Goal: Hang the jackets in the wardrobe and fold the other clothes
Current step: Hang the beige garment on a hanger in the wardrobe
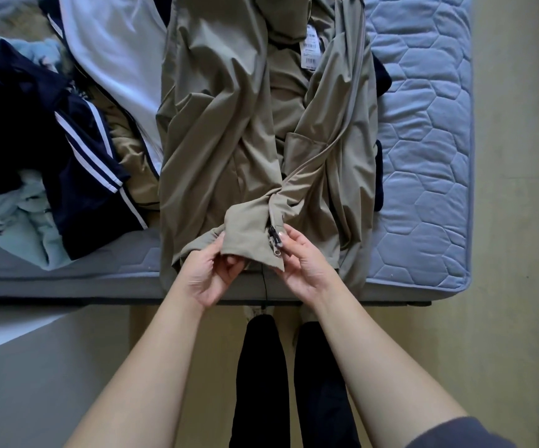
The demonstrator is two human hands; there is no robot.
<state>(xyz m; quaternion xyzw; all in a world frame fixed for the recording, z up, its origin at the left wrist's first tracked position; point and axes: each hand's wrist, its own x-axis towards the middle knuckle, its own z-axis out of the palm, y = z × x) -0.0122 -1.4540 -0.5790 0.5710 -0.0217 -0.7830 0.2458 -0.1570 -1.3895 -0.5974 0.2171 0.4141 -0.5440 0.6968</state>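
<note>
A khaki zip-up jacket (229,124) lies lengthwise on the bed, front open, with a paper tag (310,50) near its collar. Its hem hangs over the near edge of the mattress. My left hand (213,270) pinches the left bottom corner of the hem. My right hand (303,260) holds the other front edge at the black zipper slider (275,239), fingertips on the slider. The two front edges meet between my hands.
A heap of clothes lies left of the jacket: a navy garment with white stripes (77,163), a white top (116,59), pale blue cloth (12,227). The blue quilted mattress (429,150) shows bare at the right. My legs stand at the bed's edge on a beige floor (504,286).
</note>
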